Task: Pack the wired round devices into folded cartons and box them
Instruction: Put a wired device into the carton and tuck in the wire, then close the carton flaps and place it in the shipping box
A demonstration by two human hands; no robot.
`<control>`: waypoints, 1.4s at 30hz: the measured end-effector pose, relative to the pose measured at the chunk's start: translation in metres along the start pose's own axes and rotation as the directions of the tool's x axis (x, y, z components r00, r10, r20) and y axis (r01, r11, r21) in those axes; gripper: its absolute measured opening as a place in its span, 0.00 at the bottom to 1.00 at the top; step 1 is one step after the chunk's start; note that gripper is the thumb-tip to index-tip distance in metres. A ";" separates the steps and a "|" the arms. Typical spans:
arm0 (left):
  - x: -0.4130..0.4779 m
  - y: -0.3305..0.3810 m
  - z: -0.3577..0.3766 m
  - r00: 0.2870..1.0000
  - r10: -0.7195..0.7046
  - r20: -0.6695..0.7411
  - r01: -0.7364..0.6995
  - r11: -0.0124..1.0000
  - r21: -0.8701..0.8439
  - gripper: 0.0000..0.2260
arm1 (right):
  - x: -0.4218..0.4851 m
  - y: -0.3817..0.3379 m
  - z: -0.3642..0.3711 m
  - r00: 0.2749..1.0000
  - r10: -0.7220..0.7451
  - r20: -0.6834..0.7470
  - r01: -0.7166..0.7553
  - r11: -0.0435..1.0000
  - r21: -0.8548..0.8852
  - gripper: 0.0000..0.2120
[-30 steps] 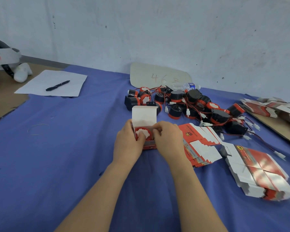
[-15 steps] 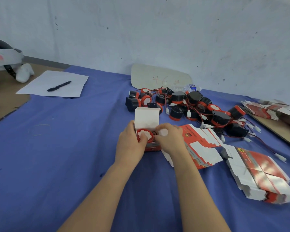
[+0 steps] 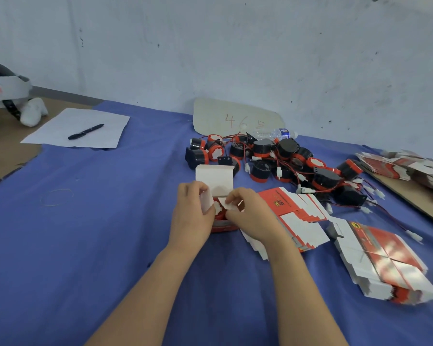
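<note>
Blue cloth (image 3: 85, 245) before a white wall (image 3: 235, 46): at centre, the left hand (image 3: 190, 218) and right hand (image 3: 255, 216), earlier pressing the device (image 3: 218, 209) into the carton (image 3: 214, 178), now each pinch a side flap (image 3: 206, 201) inward over it.

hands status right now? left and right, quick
Left hand: holding, fingers curled on the left flap of the open carton.
Right hand: holding, pinches the carton's right flap.
</note>
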State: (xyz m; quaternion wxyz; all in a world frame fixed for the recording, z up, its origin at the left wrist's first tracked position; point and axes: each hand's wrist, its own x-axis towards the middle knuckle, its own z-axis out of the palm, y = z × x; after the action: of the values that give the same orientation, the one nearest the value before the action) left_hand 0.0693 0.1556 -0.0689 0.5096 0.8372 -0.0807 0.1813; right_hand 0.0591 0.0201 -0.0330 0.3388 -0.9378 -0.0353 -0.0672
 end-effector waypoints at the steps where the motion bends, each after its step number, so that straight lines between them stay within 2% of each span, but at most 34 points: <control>1: 0.001 -0.001 -0.001 1.000 0.000 0.010 0.000 1.000 0.004 0.14 | -0.001 0.002 -0.004 0.999 -0.009 0.046 0.008 0.999 0.031 0.07; 3: 0.002 -0.003 -0.002 0.999 -0.001 0.034 0.001 1.000 0.013 0.13 | -0.002 0.004 -0.007 0.996 -0.036 0.084 0.027 0.994 0.102 0.09; 6: 0.004 -0.003 -0.004 0.994 -0.012 0.107 0.022 0.996 -0.089 0.09 | -0.003 0.007 -0.006 0.998 -0.064 -0.007 0.065 0.991 0.119 0.11; 9: 0.006 -0.003 -0.006 0.981 -0.105 0.163 0.150 0.943 -0.297 0.08 | -0.002 0.011 -0.003 0.998 -0.005 -0.061 0.013 0.992 0.125 0.08; 10: 0.007 -0.004 -0.006 0.981 -0.105 0.164 0.147 0.952 -0.268 0.08 | -0.002 0.011 -0.001 0.998 0.036 -0.057 -0.027 0.990 0.141 0.10; 11: 0.006 -0.005 -0.007 0.984 -0.092 0.154 0.126 0.966 -0.226 0.09 | -0.002 0.012 0.000 0.997 0.067 -0.046 -0.057 0.983 0.174 0.17; 13: 0.006 -0.008 -0.005 0.989 -0.067 0.130 0.092 0.976 -0.197 0.21 | -0.002 0.013 0.000 0.998 0.050 -0.035 -0.038 0.958 0.286 0.35; 15: 0.007 -0.008 -0.005 0.988 -0.079 0.136 0.117 0.946 -0.301 0.29 | -0.001 0.014 0.001 0.999 -0.009 -0.031 0.019 0.939 0.343 0.43; 17: 0.010 -0.010 -0.006 0.983 -0.085 0.163 0.138 0.927 -0.348 0.24 | -0.002 0.015 0.001 0.998 -0.048 -0.048 0.063 0.927 0.369 0.41; 19: 0.011 -0.011 -0.008 0.979 -0.095 0.179 0.143 0.950 -0.276 0.13 | -0.003 0.013 0.000 0.995 -0.075 -0.068 0.095 0.932 0.351 0.35; 20: 0.011 -0.011 -0.008 0.979 -0.104 0.173 0.148 0.954 -0.261 0.12 | -0.005 0.013 -0.002 0.995 -0.092 -0.043 0.101 0.949 0.300 0.31; 23: 0.009 -0.009 -0.009 0.974 -0.118 0.193 0.171 0.944 -0.283 0.14 | -0.007 0.019 -0.011 0.984 -0.110 0.139 0.093 0.988 0.121 0.22; 25: 0.010 -0.009 -0.010 0.974 -0.107 0.198 0.161 0.946 -0.283 0.16 | -0.009 0.022 -0.015 0.967 -0.076 0.244 0.035 0.985 0.166 0.24; 26: 0.011 -0.009 -0.011 0.976 -0.096 0.198 0.151 0.946 -0.288 0.16 | -0.010 0.022 -0.015 0.965 -0.066 0.252 0.017 0.981 0.192 0.24; 28: 0.012 -0.010 -0.015 0.972 -0.078 0.221 0.147 0.937 -0.317 0.17 | -0.009 0.021 -0.014 0.978 -0.059 0.199 0.018 0.980 0.199 0.22; 31: 0.009 -0.010 -0.018 0.952 -0.005 0.305 0.101 0.948 -0.300 0.08 | -0.008 0.020 -0.012 0.991 -0.080 0.109 0.054 0.972 0.227 0.16; 34: 0.006 -0.010 -0.019 0.942 0.109 0.317 -0.039 0.975 -0.219 0.13 | -0.008 0.019 -0.008 0.995 -0.089 0.052 0.071 0.958 0.277 0.11; 38: 0.006 -0.006 -0.015 0.962 0.099 0.254 -0.042 0.974 -0.222 0.12 | -0.005 0.022 -0.005 0.998 -0.054 0.019 0.048 0.968 0.246 0.13; 42: 0.005 -0.006 -0.007 0.971 0.033 0.238 0.021 0.975 -0.220 0.14 | -0.002 0.021 0.001 0.999 -0.041 -0.027 0.045 0.980 0.193 0.16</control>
State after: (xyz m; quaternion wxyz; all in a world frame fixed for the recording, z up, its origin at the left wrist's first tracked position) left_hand 0.0744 0.1645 -0.0688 0.5853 0.7910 -0.1639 0.0701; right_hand 0.0596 0.0043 -0.0473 0.4273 -0.8986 -0.0581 -0.0815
